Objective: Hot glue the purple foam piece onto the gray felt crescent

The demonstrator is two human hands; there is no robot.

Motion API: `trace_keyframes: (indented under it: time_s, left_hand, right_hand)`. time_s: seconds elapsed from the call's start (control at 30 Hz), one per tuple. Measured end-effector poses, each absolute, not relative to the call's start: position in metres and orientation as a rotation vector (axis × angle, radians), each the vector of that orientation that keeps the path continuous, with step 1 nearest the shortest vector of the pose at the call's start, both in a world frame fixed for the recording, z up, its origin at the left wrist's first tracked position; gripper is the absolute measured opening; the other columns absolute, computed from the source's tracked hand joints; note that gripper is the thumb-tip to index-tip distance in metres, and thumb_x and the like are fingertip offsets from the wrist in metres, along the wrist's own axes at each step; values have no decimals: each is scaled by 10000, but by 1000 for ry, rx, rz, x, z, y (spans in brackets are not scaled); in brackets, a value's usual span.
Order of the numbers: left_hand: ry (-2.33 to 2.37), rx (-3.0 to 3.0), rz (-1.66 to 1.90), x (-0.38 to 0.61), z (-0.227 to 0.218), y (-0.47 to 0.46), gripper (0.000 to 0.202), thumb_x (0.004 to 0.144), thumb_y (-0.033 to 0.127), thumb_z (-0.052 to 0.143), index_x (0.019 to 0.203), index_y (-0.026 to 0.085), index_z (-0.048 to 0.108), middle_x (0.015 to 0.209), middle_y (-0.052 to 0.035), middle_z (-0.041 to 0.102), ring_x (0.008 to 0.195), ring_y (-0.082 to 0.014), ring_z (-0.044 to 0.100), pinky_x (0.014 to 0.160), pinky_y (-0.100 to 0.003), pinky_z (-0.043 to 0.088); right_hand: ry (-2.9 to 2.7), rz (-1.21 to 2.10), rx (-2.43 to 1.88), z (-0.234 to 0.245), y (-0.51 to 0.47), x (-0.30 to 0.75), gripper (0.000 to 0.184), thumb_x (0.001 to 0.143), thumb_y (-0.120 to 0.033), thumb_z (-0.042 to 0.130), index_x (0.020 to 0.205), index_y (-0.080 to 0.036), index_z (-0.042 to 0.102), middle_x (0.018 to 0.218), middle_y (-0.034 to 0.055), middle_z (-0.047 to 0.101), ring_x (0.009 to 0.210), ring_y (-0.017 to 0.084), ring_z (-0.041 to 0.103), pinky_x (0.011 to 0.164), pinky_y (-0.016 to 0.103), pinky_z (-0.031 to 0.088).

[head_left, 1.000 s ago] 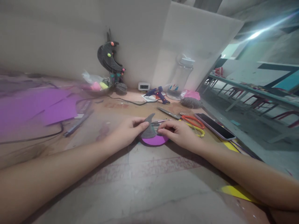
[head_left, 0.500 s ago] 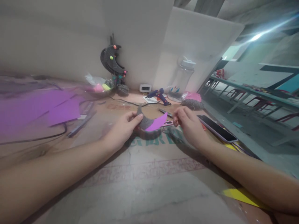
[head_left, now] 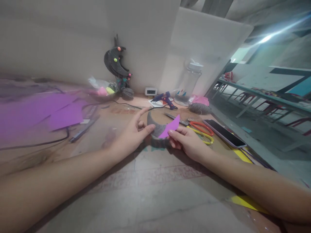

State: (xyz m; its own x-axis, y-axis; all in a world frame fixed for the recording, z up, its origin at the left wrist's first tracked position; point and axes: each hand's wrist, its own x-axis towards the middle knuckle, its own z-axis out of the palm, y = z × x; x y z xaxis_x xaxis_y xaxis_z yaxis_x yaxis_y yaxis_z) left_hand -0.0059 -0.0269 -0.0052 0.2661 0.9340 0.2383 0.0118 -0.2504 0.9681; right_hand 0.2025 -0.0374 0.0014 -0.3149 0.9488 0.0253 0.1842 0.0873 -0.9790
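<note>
Worn brown tabletop (head_left: 155,194), printed lettering faint. Left: purple foam sheets (head_left: 55,113), black cable (head_left: 36,144), ruler (head_left: 82,129). By wall: bowl of pompoms (head_left: 104,92), digital clock (head_left: 150,92), blue glue gun (head_left: 165,98), clear jar (head_left: 188,85), grey yarn ball (head_left: 199,108). Right: orange-handled scissors (head_left: 200,126), smartphone (head_left: 224,132), yellow paper (head_left: 245,200) at near edge.

The crescent piece (head_left: 156,128) lies between left hand (head_left: 131,137) and right hand (head_left: 188,144); scissors (head_left: 200,125), then phone (head_left: 223,132), to their right.

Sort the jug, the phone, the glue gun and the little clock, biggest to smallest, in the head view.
1. jug
2. phone
3. glue gun
4. little clock
The phone lies nearer the camera, so its place is unsure.
</note>
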Motion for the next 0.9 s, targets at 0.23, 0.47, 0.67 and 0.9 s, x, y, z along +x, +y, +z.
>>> trace_keyframes:
  time_s: [0.23,0.47,0.67,0.9]
  left_hand:
    - [1056,1983,1105,-6,-2,-37,302,823,243,586,1122,208,583,1053,-46,628,963,-176,602,892,-349,478]
    - [1071,1952,1079,-7,1,-39,259,857,265,544,1101,197,592,1034,-48,674,959,-189,638,854,-333,504]
    - [1056,2017,1064,-7,0,-42,223,859,271,552,1067,217,612,1002,-27,686,935,-181,642,851,-316,500]
    - [1096,2046,1065,-7,1,-41,193,838,232,567,1023,209,612,937,-4,672,881,-155,627,828,-283,489]
  right_hand:
    - [-1383,1366,-1046,-4,-29,206,282,823,-413,649,698,-168,585,493,-44,526,405,64,391,414,208,252]
    - [-1416,1380,-1038,-5,-31,205,293,833,-426,652,705,-167,603,523,-32,564,441,72,420,445,208,304]
    - [-1493,1367,-1064,-8,-34,205,319,829,-443,659,691,-162,599,535,-26,575,451,71,418,461,214,301]
    - [-1636,1313,-1102,-3,-37,203,357,845,-445,631,646,-151,593,515,-26,544,450,63,401,458,217,275]
